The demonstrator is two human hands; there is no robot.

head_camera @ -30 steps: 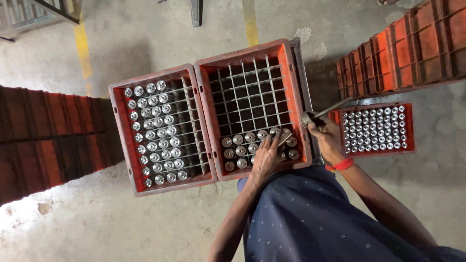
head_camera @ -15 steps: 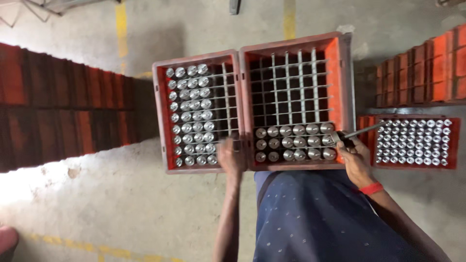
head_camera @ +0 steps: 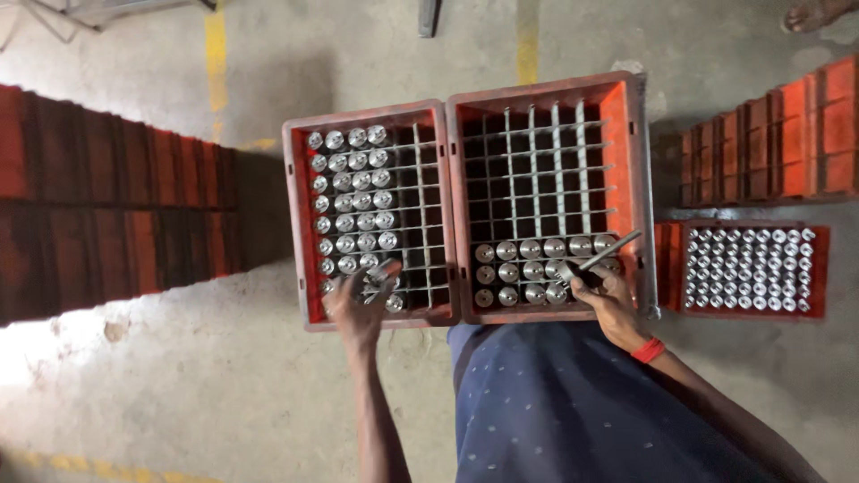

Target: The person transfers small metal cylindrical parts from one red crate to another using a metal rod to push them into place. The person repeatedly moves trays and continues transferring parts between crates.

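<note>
Left hand [head_camera: 358, 304] is over the near left corner of the left-hand red plastic crate with a white wire divider grid [head_camera: 300, 224]. Fingers [head_camera: 380, 275] are curled narrow around one or more shiny cylindrical metal parts [head_camera: 386, 271]; motion blur, so I cannot tell how many, or whether they are clear of the grid cells.

Right hand [head_camera: 608, 300] is at the near right corner of the right-hand red crate with the same white grid [head_camera: 631, 134]. Fingers closed tight on a thin grey metal rod [head_camera: 608, 252], which angles up and to the right across the crate's right edge. The hand rests just beside the front rows of parts. Red band [head_camera: 648, 350] on that wrist.

Containers:
- Left crate: left columns filled with upright silver cylinders [head_camera: 353, 192], right columns of cells dark, contents not visible.
- Right crate: three near rows hold silver cylinders [head_camera: 519, 268], cells beyond look dark.
- Both crates touch side by side on the concrete floor [head_camera: 179, 385].
- Smaller red tray packed with small silver capped pieces [head_camera: 750, 266] sits just right of the right crate.
- Stacks of red crates to the left [head_camera: 107, 197] and upper right [head_camera: 769, 134].

Blue dotted garment [head_camera: 573, 411] fills the lower middle of the view.
</note>
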